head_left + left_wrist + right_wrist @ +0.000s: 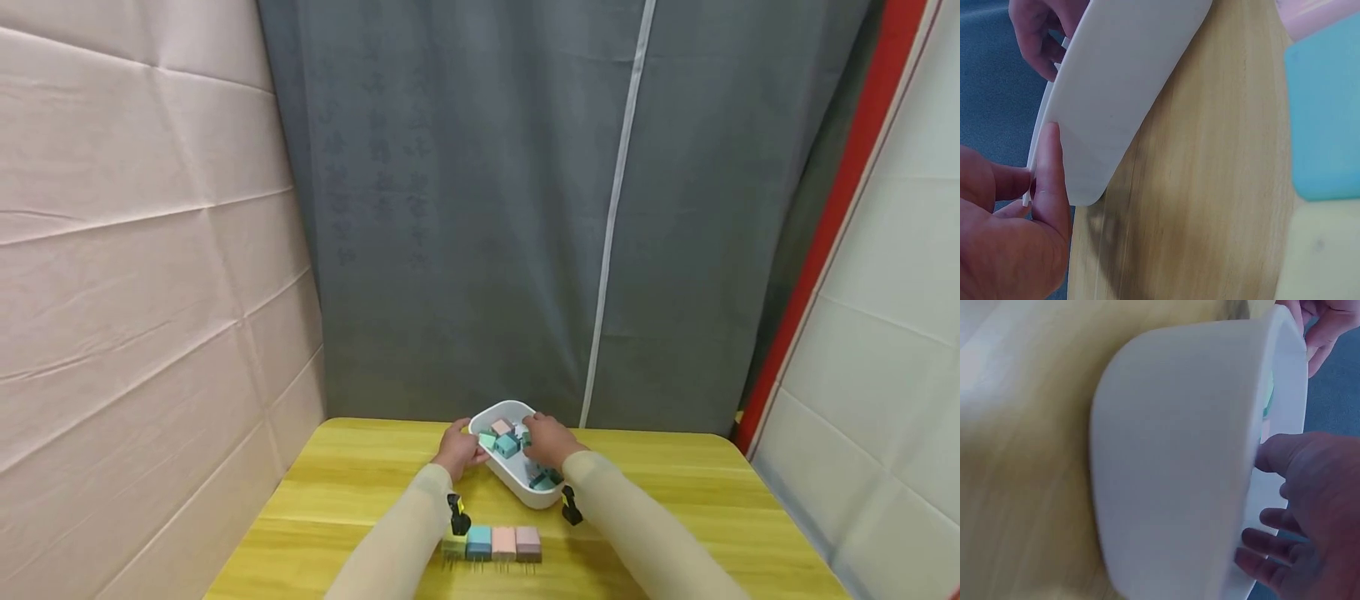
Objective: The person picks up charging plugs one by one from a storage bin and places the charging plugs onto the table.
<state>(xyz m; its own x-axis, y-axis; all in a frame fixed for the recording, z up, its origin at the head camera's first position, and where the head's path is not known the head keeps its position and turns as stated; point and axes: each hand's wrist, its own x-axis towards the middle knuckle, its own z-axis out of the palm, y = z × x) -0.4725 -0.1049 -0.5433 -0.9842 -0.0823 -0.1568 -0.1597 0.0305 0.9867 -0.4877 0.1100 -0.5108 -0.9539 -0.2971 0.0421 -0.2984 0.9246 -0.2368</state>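
A white plastic bin [517,475] stands on the table, holding several small blocks in teal, mint and pink. My left hand [456,450] pinches its rim on the left; in the left wrist view, thumb and finger lie either side of that rim. Over the bin's right side my right hand [551,442] reaches inside, near a teal block [506,446]. Its fingers [1269,544] look spread and loose in the right wrist view, with nothing visible between them. Some of the bin's contents are hidden behind this hand.
Nearer me on the yellow wooden table [337,517] is a row of larger blocks: yellow-green, blue [479,543], pink [503,543] and mauve [528,543]. Thin spikes show at their near side. A grey curtain [465,208] hangs behind the table.
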